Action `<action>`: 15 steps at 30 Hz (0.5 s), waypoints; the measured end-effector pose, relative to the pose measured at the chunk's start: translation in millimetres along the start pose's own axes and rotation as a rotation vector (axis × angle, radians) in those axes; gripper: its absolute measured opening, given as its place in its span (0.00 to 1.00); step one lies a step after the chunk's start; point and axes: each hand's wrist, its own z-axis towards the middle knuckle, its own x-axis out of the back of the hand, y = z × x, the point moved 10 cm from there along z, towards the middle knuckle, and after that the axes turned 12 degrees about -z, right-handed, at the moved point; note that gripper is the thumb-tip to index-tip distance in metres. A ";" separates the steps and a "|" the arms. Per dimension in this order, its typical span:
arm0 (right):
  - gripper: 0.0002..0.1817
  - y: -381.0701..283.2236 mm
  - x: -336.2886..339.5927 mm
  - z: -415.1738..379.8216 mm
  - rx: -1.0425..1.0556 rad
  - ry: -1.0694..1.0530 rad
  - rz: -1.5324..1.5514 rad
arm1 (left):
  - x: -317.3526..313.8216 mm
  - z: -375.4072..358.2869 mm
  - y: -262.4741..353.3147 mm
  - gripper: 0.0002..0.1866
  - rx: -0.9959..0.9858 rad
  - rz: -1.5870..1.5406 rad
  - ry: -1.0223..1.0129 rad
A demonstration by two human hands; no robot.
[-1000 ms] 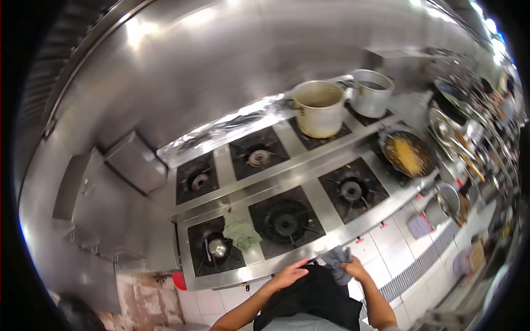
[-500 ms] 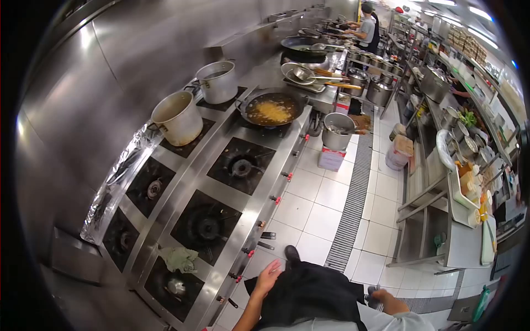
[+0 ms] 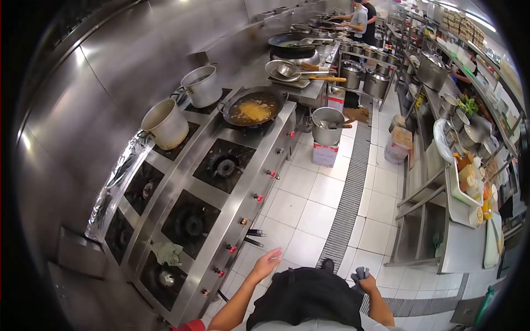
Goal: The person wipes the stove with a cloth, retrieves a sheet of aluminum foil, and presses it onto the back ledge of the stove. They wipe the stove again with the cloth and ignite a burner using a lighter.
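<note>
My left hand (image 3: 267, 262) hangs in the air beside the stove front with its fingers stretched out and nothing in it. Down at my right side, my right hand (image 3: 367, 284) is closed around a grey bunched cloth (image 3: 360, 273). Nearest to my left hand is the steel stove (image 3: 249, 190) with its row of red knobs. On one far burner a wok (image 3: 254, 106) holds bubbling oil with golden food in it. A pale green rag (image 3: 167, 253) lies crumpled by the front burner.
Two tall pots (image 3: 165, 124) stand on the back burners. A steel pot (image 3: 328, 126) rests on a box on the tiled floor, by a drain grate (image 3: 349, 193). A steel work table (image 3: 469, 243) with bottles runs along the right. Other people (image 3: 358, 22) work far back.
I have moved a little forward and right, and the view has shifted. My right hand and the grey cloth now show more fully. My left hand stays outstretched.
</note>
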 end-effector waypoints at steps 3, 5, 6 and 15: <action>0.32 -13.7 28.0 35.1 0.137 0.039 0.092 | -20.7 22.9 -15.9 0.25 0.035 0.036 0.082; 0.32 13.0 28.2 69.2 0.152 0.011 0.215 | -54.3 38.0 -18.1 0.25 0.054 0.070 0.064; 0.32 28.7 26.0 86.5 0.158 -0.012 0.349 | -72.0 46.6 -17.0 0.25 0.071 0.111 0.035; 0.43 245.2 -43.7 182.1 -0.211 -0.197 -0.039 | -121.4 82.0 11.3 0.26 0.087 0.224 0.029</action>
